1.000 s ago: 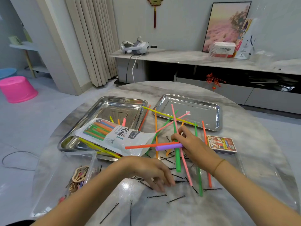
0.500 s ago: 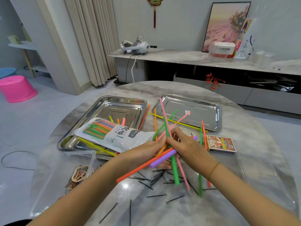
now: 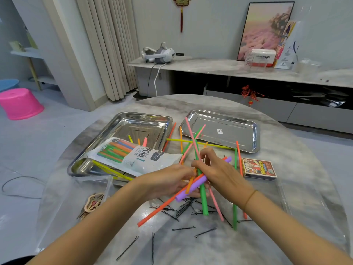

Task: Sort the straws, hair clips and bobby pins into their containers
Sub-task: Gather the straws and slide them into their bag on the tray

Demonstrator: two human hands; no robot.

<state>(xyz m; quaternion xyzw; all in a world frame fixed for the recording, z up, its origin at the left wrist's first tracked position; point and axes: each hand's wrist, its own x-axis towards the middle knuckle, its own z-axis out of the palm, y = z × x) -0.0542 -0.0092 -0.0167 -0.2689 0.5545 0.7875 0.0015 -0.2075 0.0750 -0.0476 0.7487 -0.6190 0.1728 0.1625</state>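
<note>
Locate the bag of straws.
Head view, left of centre: the bag of straws lies across the near end of the left steel tray, just beyond the left hand.

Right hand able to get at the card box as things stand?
Probably not yet: the right hand and left hand both grip the straws. The card box lies just to its right, with only loose straws between.

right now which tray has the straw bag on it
The left tray: the bag lies across its near end. The right tray has no bag, only a small label on its floor.
</note>
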